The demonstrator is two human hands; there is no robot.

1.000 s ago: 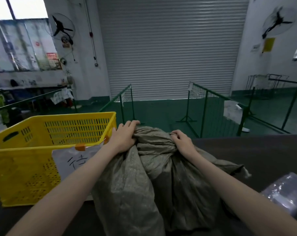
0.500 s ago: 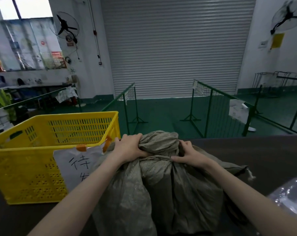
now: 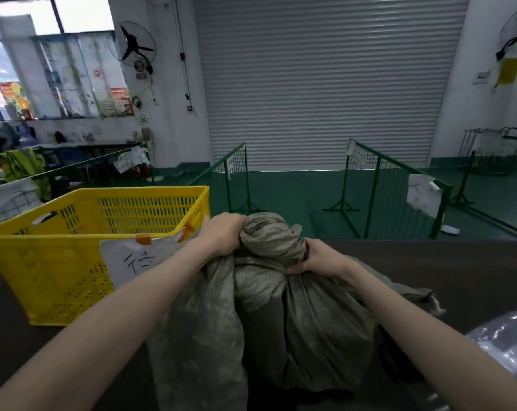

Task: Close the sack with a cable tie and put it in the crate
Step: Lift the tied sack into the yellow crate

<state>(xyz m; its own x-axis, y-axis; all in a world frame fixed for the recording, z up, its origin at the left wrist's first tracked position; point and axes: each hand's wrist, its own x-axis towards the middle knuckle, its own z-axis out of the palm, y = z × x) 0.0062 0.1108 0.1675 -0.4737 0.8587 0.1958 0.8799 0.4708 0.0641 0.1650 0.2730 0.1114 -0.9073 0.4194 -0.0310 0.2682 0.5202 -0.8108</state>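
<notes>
While both hands grip its gathered neck, the sack (image 3: 281, 321) stands upright on the dark table (image 3: 473, 271), which extends to either side of it. Behind the sack, a grey roller shutter (image 3: 319, 84) and green mesh barriers (image 3: 396, 188) bound a green floor. Left of the sack, touching its flank, sits the yellow perforated crate (image 3: 58, 247), a taped paper label (image 3: 127, 259) on its near wall. Right of the sack, at the table's near edge, lies a clear plastic bag (image 3: 506, 342). Sack: grey-green woven fabric, crumpled, its top bunched into a knob. Left hand (image 3: 221, 235): fingers curled tight on the knob's left side. Right hand (image 3: 319, 258): fingers clamped around the neck below it.
</notes>
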